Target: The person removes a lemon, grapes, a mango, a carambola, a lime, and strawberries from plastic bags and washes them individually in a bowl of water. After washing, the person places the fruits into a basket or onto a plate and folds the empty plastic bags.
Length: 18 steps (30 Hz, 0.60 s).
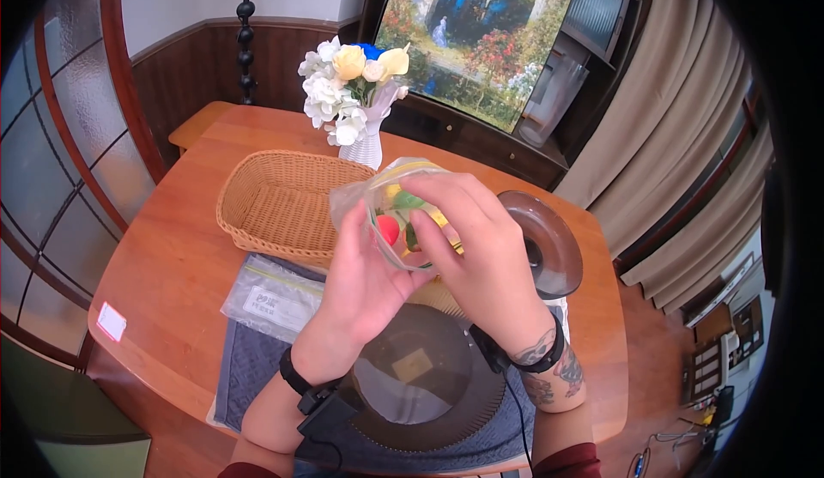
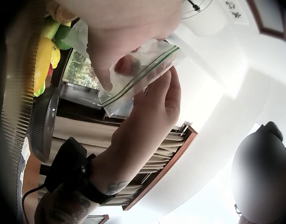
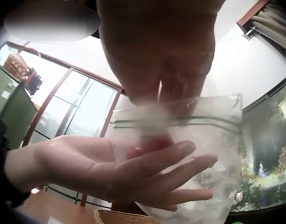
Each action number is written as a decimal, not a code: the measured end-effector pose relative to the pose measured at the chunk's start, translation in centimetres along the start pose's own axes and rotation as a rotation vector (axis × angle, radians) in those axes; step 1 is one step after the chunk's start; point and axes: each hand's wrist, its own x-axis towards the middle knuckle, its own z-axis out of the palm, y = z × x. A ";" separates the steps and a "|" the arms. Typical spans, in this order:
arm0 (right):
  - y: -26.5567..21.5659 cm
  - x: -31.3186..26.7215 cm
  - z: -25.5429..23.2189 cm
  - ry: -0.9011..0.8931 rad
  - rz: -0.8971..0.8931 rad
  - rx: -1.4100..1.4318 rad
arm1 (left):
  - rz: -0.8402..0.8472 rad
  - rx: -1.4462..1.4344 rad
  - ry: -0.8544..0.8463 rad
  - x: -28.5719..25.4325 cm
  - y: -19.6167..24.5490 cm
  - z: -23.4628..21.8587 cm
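Note:
Both hands meet at a clear zip bag (image 1: 354, 195), held up over the table with its mouth spread. My left hand (image 1: 365, 293) grips the bag from the left, and in the right wrist view its fingers lie spread along the plastic. My right hand (image 1: 485, 251) comes from the right, its thumb and fingertips pinching the bag around its mouth. A small red fruit (image 1: 388, 229) shows in the bag, seen again as a red fruit (image 2: 126, 65) through the plastic below the green zip strip. Yellow fruit (image 2: 42, 65) and green fruit (image 2: 63, 37) lie beyond the hands.
A wicker basket (image 1: 275, 199) stands behind the left hand. Below it lies another zip bag (image 1: 275, 302) with a white label. A ribbed dark plate (image 1: 485, 388) rests on a blue mat (image 1: 245, 384). A grey glass bowl (image 1: 562, 263) and a flower vase (image 1: 365, 148) stand farther back.

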 end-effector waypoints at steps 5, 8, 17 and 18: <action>-0.7 -0.3 -0.8 -0.141 0.028 -0.050 | 0.001 -0.001 -0.007 0.1 0.1 -0.7; -0.4 -0.6 -1.1 -0.220 -0.121 -0.076 | -0.043 -0.026 -0.008 0.0 0.4 -0.5; 2.3 1.4 -1.8 0.011 -0.084 -0.096 | -0.240 -0.225 -0.042 -0.3 0.6 -0.1; 2.4 2.0 -2.0 0.097 -0.040 -0.041 | -0.256 -0.216 -0.061 -0.3 0.7 -0.1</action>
